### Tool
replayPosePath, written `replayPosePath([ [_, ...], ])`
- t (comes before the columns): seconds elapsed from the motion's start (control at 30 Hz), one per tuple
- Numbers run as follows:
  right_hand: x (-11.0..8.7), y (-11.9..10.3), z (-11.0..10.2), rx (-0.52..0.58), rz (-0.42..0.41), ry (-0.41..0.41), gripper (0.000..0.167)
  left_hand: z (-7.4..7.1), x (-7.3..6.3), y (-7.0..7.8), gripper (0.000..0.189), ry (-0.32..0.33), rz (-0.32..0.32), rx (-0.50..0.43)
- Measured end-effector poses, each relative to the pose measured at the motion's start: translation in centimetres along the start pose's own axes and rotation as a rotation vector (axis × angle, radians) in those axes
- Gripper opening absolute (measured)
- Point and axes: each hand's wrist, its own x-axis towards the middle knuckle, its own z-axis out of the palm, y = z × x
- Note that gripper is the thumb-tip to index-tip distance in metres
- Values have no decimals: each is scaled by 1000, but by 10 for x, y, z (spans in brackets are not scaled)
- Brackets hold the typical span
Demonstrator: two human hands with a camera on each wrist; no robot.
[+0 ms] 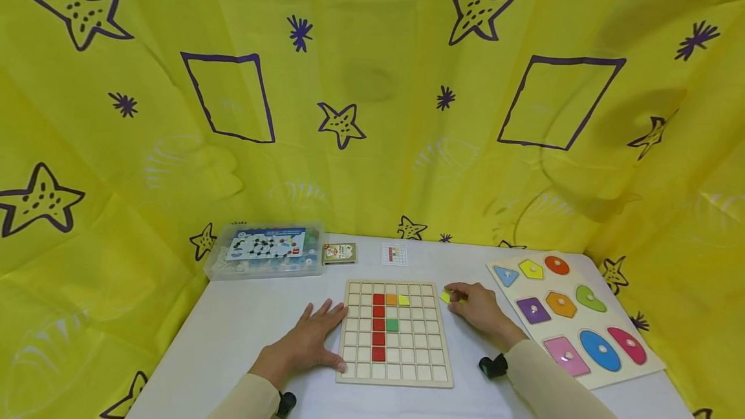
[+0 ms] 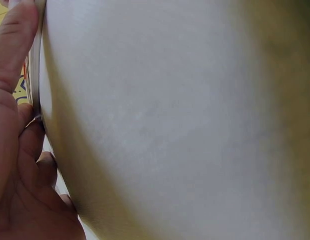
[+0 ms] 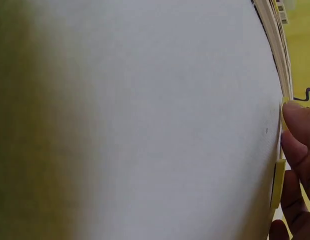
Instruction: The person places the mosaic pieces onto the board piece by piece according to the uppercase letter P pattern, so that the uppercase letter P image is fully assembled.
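A square wooden grid board (image 1: pixel 407 381) lies flat on the table. In its cells sit several red tiles (image 1: pixel 379 324) in a column, an orange tile (image 1: pixel 392 300), a yellow one with a cut corner and a green tile (image 1: pixel 392 325). My left hand (image 1: pixel 311 338) rests at the board's left edge, fingers spread, thumb near the lower corner. Beyond the right edge, my right hand (image 1: pixel 480 308) pinches a small yellow tile (image 1: pixel 445 296) between thumb and finger. A second yellow piece (image 3: pixel 278 185) shows by the other fingers in the right wrist view; whether they touch it, I cannot tell.
A shape puzzle board (image 1: pixel 524 306) with knobbed pieces lies at the right. Along the back are a clear plastic case (image 1: pixel 264 270), a small box (image 1: pixel 339 252) and a card (image 1: pixel 394 254) printed with a coloured grid. A yellow curtain (image 1: pixel 372 167) surrounds the table.
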Motion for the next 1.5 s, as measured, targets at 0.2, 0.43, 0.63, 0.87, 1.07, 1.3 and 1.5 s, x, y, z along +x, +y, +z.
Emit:
replayPosePath([
  [0.2,-1,3,4,-33,-40,20,27,0,0,1,118,-2,-3,-5],
  [0.43,-2,1,4,-40,-26,30,23,1,0,1,118,2,4,7],
  [0.63,-2,-3,4,-18,-71,20,19,0,0,1,118,6,-2,12],
  [0.87,-4,-2,5,7,-73,20,12,-1,0,3,118,0,-8,13],
  [1.07,-5,1,4,16,-60,31,13,-1,0,3,118,-2,-3,10],
  [1.3,-6,-4,2,66,-25,26,15,0,1,1,118,-2,-5,15],
  [1.5,-6,-6,2,156,23,50,19,0,1,1,118,-3,-7,11],
])
